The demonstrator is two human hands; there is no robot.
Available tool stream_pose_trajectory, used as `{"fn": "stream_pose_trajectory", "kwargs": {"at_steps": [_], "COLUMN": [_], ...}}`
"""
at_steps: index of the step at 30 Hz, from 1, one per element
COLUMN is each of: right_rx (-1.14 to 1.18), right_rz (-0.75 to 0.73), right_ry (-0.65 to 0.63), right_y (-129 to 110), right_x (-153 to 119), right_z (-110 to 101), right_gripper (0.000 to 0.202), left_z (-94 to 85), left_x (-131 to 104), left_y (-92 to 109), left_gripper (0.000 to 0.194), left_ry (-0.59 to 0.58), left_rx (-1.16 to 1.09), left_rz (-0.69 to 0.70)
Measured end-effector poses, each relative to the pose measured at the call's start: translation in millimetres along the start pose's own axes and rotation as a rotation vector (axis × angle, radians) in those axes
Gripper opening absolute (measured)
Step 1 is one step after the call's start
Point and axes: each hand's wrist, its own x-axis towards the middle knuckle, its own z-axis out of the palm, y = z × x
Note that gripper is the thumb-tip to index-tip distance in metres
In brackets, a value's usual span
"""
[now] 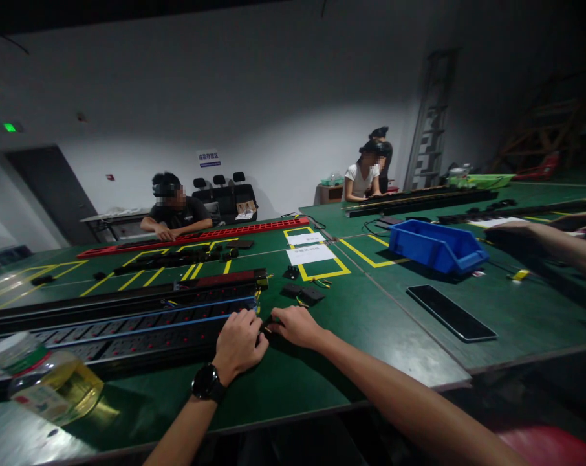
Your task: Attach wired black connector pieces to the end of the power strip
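Note:
My left hand (pixel 241 341), with a black watch (pixel 207 382) on its wrist, is closed at the right end of a long black rail (pixel 171 338) with red dots and blue edges. What its fingers hold is hidden. My right hand (pixel 295 325) is just to the right, its fingers pinched on something small and dark that I cannot make out. Small black blocks (pixel 310 295) with coloured wires lie behind my right hand. Another black rail with a dark red strip (pixel 220 279) runs behind the first.
A bottle of yellow liquid (pixel 60 388) stands at the left front. A phone (pixel 451 313) and a blue bin (pixel 436 249) are on the right. One person (pixel 176 213) leans over a red rail (pixel 235 232); another person's arms (pixel 564 239) reach in from the right.

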Motion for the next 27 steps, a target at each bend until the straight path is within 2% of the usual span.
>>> {"fn": "stream_pose_trajectory", "kwargs": {"at_steps": [12, 22, 27], "right_rx": [-0.013, -0.003, 0.021], "right_rz": [0.019, -0.008, -0.026], "right_ry": [0.013, -0.01, -0.001], "right_y": [-1.1, -1.6, 2.8], "right_x": [-1.3, -1.7, -2.6], "right_z": [-0.9, -3.6, -9.8], "right_gripper": [0.029, 0.029, 0.028], "left_z": [1.4, 1.5, 1.4], "left_x": [-0.8, 0.8, 1.1], "left_y": [-1.6, 1.2, 1.7], "left_gripper": [0.01, 0.01, 0.02], "left_ry": [0.029, 0.027, 0.04], "left_rx": [0.001, -0.004, 0.014], "left_rz": [0.032, -0.014, -0.037]}}
